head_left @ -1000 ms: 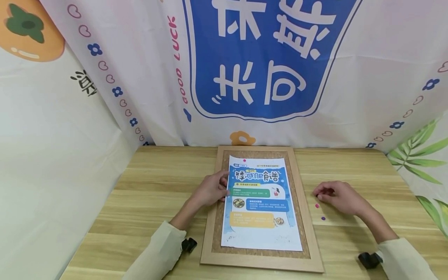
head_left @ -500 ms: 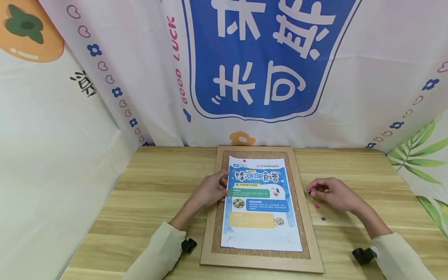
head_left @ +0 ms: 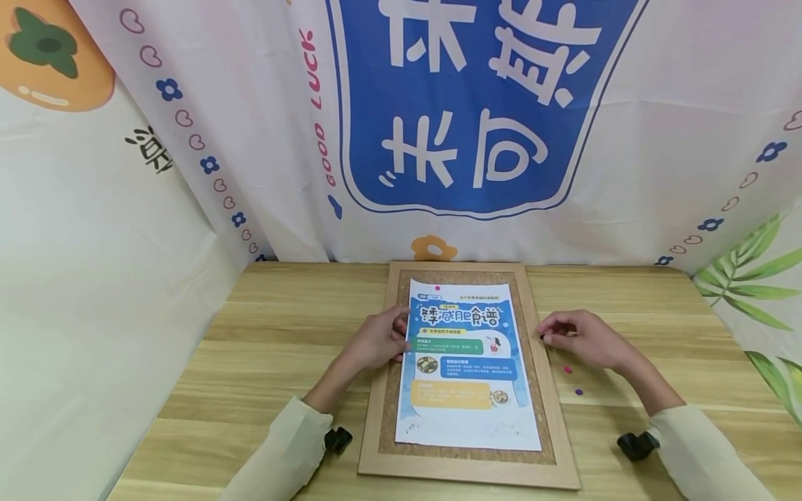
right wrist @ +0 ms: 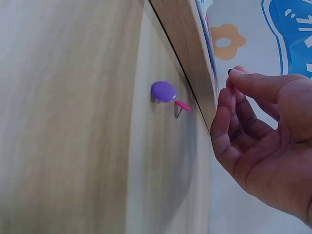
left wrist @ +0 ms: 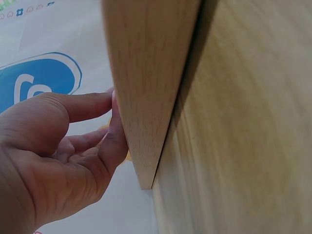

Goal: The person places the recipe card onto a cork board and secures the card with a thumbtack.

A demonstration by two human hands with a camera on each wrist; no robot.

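Note:
A printed sheet of paper (head_left: 466,428) lies on a wood-framed cork board (head_left: 470,466). A pink thumbtack (head_left: 437,288) sits near the sheet's top left. My left hand (head_left: 379,339) pinches the sheet's left edge between thumb and fingers, above the frame's left side; the fingertips are partly hidden. My right hand (head_left: 585,339) holds a small dark thumbtack (right wrist: 230,71) between thumb and index finger, close to the frame's right side. Behind that hand, a second pink thumbtack (right wrist: 183,106) and a purple thumbtack (right wrist: 164,91) rest on the table.
The board lies on a wood-grain table (head_left: 263,390). A printed curtain (head_left: 269,139) hangs along the table's back edge. Black cameras (head_left: 338,440) are worn at both wrists, near the sleeve cuffs.
My right hand has moved left with the dark thumbtack, from beside the loose thumbtacks up to the board's right side. My left hand, sheet and board have stayed in place.

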